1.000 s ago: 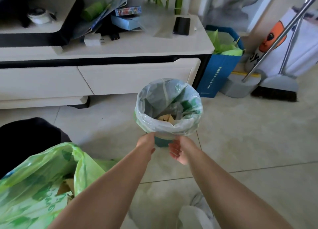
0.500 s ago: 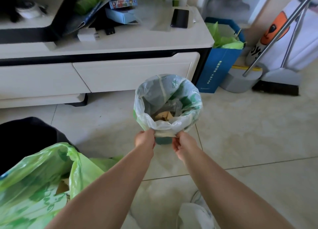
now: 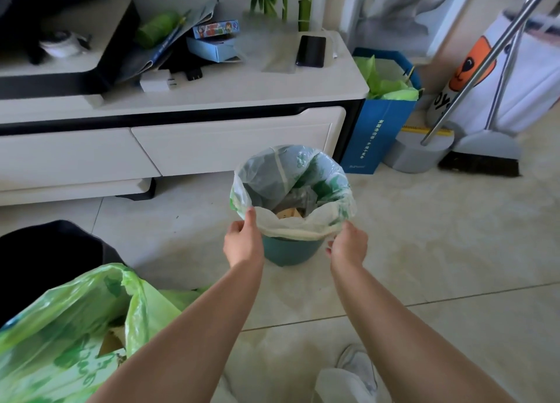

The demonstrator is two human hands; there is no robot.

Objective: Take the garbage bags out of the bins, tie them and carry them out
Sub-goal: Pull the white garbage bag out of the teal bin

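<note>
A small teal bin (image 3: 289, 252) stands on the tiled floor in front of a low cabinet. It is lined with a translucent green-printed garbage bag (image 3: 328, 187) whose rim is folded over the bin's edge; cardboard and grey scraps lie inside. My left hand (image 3: 242, 242) pinches the bag's rim at the near left. My right hand (image 3: 348, 245) pinches the rim at the near right. The near part of the rim is lifted off the bin between them. A second, filled green garbage bag (image 3: 60, 336) lies open at the lower left.
The white low cabinet (image 3: 212, 135) holds a phone (image 3: 310, 51), boxes and papers. A blue paper bag (image 3: 378, 129), a grey dustpan (image 3: 421, 154) and a broom (image 3: 481, 157) stand at the right. A black object (image 3: 45, 254) sits at the left. A shoe (image 3: 357, 369) shows below.
Both hands closed on the near rim of the bin's bag, then moved apart along it, peeling the rim up off the bin's edge.
</note>
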